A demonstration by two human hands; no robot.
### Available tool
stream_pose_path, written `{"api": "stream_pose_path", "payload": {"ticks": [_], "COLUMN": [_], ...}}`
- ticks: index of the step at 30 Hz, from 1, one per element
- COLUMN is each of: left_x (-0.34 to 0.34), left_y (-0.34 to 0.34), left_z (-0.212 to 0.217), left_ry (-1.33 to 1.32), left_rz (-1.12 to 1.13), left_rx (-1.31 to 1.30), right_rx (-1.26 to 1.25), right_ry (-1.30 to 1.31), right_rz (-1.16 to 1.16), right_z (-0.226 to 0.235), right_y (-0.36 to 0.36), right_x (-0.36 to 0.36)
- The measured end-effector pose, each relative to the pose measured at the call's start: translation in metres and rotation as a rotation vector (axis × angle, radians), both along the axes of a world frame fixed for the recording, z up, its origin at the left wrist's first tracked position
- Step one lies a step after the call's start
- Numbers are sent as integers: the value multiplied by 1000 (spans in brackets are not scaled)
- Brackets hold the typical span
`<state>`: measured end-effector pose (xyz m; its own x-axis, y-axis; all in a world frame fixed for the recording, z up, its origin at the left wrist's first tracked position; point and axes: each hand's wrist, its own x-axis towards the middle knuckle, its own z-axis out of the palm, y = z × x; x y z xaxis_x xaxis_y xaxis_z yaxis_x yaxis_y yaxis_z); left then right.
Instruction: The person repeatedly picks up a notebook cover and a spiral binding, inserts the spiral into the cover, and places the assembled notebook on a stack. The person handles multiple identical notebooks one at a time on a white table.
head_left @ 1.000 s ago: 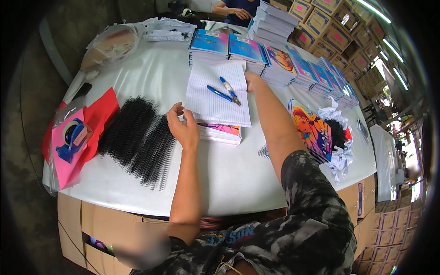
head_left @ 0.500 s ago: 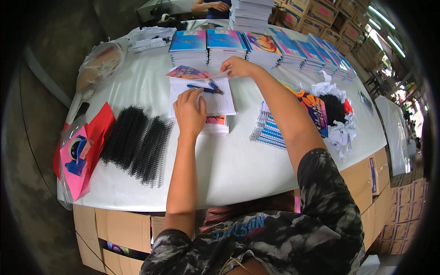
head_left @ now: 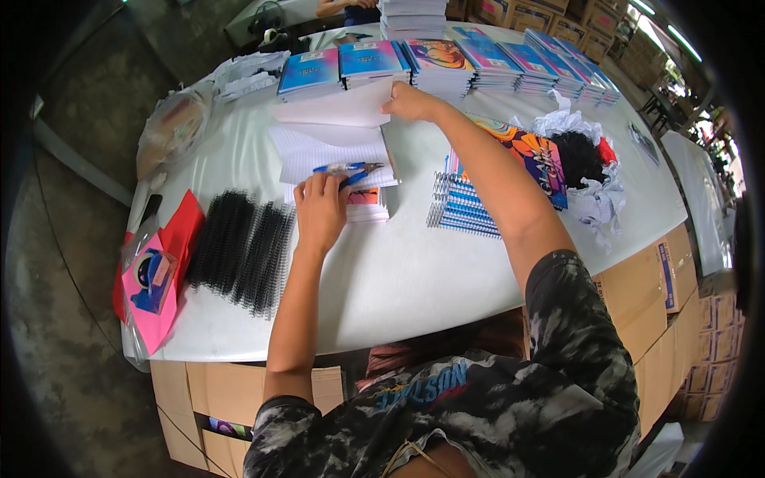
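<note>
My right hand (head_left: 408,103) pinches the right edge of a lifted white sheet (head_left: 331,110), tilted up from a notebook of lined pages (head_left: 315,147). The lined page below bows upward at its far side. Blue-handled pliers (head_left: 356,170) lie over the near part of that page, handles spread. At the near edge, my left hand (head_left: 321,209) has curled fingers, closed at the end of one handle; the grip is partly hidden. Beneath the notebook shows a pile with an orange cover (head_left: 365,196).
Black spiral coils (head_left: 241,251) lie left, beside red and pink sheets (head_left: 155,323) with tape. Stacked notebooks (head_left: 373,60) line the far side. To the right are spiral-bound notebooks (head_left: 470,213), crumpled paper (head_left: 598,203) and black coils (head_left: 578,158). Another person's hand (head_left: 362,4) shows at the back.
My right hand has raised the sheet, which hid the colourful cover seen behind it. The pliers have turned, with one handle now toward my left fingers. The whole view has shifted slightly.
</note>
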<state>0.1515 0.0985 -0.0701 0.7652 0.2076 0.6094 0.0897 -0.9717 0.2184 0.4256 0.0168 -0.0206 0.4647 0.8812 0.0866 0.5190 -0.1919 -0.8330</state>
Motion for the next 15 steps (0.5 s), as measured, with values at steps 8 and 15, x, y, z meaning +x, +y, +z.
{"api": "stream_pose_path", "payload": {"ticks": [8,15], "left_x": [-48,-61], "left_y": [-45,-87], "left_z": [-2,-20], "left_ry": [-126,-91], "left_rz": [-50,-227], "left_rx": [-136,-296], "right_rx": [-161,-717], "right_ry": [-329,-587], "right_rz": [287,438], "right_z": [8,17], "right_y": [-2,-2], "right_x": [-24,-72]}}
